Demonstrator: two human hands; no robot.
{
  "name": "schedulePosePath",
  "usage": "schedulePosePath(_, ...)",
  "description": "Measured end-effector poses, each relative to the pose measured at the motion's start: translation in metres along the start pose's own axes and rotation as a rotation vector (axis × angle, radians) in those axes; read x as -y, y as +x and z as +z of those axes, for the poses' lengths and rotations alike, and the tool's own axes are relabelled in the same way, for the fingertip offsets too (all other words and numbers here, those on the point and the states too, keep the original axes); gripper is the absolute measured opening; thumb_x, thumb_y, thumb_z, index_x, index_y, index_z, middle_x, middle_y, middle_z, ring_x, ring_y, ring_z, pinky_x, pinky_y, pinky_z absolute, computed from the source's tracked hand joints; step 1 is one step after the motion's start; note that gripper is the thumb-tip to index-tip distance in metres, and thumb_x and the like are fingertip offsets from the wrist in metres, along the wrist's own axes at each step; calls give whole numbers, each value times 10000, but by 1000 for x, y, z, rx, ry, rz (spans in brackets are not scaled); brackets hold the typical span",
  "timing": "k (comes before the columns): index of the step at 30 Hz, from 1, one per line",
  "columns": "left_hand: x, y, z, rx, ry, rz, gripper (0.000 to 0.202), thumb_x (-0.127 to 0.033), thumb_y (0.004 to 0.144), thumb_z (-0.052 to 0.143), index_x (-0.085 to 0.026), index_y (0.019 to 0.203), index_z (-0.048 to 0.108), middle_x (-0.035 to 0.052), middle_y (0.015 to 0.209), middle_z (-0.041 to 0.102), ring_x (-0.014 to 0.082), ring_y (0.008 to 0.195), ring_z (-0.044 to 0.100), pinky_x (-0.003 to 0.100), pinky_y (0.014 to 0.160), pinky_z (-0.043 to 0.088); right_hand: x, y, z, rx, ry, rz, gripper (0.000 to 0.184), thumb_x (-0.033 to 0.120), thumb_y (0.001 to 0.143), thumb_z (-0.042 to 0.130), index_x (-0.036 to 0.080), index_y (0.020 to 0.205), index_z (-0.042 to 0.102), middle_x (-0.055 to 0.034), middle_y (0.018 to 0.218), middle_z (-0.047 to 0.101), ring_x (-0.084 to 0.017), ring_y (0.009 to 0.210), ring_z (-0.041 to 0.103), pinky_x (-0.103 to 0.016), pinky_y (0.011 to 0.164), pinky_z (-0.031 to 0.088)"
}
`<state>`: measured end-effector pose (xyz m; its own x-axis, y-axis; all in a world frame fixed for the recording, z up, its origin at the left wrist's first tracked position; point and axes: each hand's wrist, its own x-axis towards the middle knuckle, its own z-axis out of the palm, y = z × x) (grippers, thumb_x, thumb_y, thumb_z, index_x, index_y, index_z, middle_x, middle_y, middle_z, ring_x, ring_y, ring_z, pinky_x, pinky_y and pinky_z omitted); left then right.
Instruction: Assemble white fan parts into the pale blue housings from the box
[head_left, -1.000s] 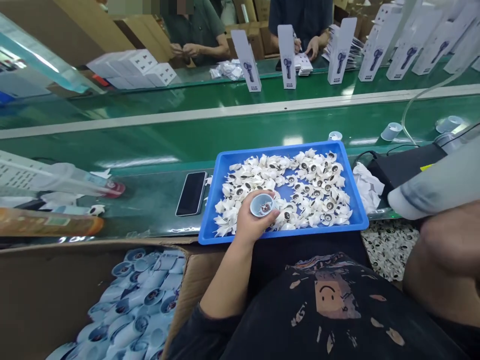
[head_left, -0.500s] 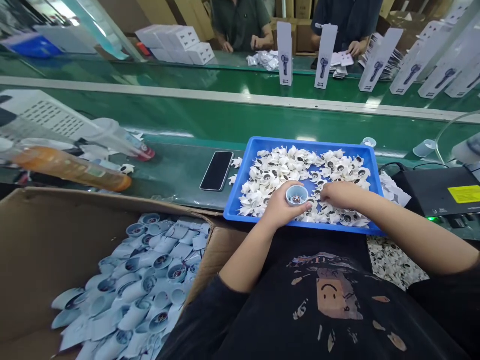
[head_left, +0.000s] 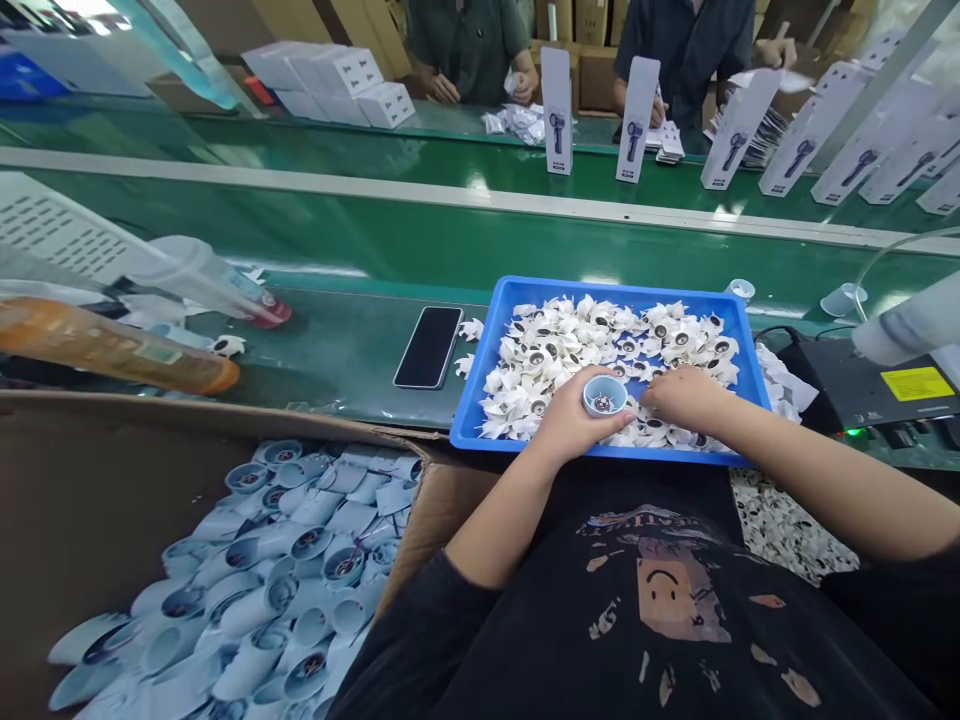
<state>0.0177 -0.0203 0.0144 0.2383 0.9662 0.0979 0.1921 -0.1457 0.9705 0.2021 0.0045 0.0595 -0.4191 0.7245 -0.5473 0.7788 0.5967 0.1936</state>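
Observation:
My left hand (head_left: 566, 425) grips a small light-blue cup-shaped housing (head_left: 604, 396) with its open end up, held over the near edge of a blue tray (head_left: 491, 325). The tray is heaped with several white fan impellers (head_left: 600, 335). My right hand (head_left: 679, 398) rests on the impellers just right of the cup, fingers curled down among them; whether it grips one is hidden.
A cardboard box (head_left: 97, 500) at lower left holds several light-blue housings (head_left: 300, 570). A black phone (head_left: 430, 346) lies left of the tray. A black device (head_left: 874, 395) sits at right. Bottles (head_left: 112, 345) lie at left. Across the green conveyor (head_left: 375, 235), two people handle white product boxes (head_left: 636, 105).
My right hand came in from the right and settled onto the impellers beside the cup. My left hand kept its hold on the housing. The view swung leftward.

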Motion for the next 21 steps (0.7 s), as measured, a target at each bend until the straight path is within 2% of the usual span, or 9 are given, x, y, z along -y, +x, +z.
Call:
schedulePosePath(4, 8, 1, 2, -115, -78, -4, 501, -372, 622, 782, -203, 1031, 546, 43, 957, 636, 209, 854, 620, 332, 785, 501, 7, 3, 1, 0, 40, 91, 244, 334, 955, 552, 118, 1038, 628, -67, 1033, 638, -162, 979, 618, -384, 906, 522)
schedulePosePath(10, 24, 3, 2, -225, -129, 112, 615, -429, 694, 685, -204, 1201, 420, 79, 1092, 570, 207, 938, 597, 348, 863, 490, 17, 16, 4, -72, 237, 207, 265, 341, 944, 569, 118, 1078, 617, -79, 1103, 619, -184, 1043, 598, -416, 944, 503)
schedulePosePath(14, 21, -8, -5, -298, -121, 178, 608, -503, 728, 670, -206, 1207, 442, 87, 1105, 588, 224, 960, 616, 358, 870, 505, 10, 6, 2, -229, 492, 212, 210, 288, 913, 603, 106, 1013, 629, -92, 1062, 628, -195, 1029, 596, -429, 948, 484)
schedulePosePath(17, 9, -26, -9, -203, -48, 221, 589, -531, 713, 735, -210, 1170, 547, 104, 1145, 630, 268, 1044, 624, 392, 919, 501, 3, -18, 5, -412, 764, 111, 235, 290, 893, 579, 121, 1051, 620, -106, 1012, 646, -177, 900, 622, -362, 836, 517)
schedulePosePath(21, -11, -45, -8, -41, 113, 311, 574, -538, 711, 759, -231, 1175, 619, 112, 1205, 662, 307, 1141, 606, 442, 1001, 475, 6, -45, 21, -573, 1127, -123, 479, 515, 959, 322, 127, 1037, 592, -58, 766, 626, -123, 637, 595, -258, 597, 511)
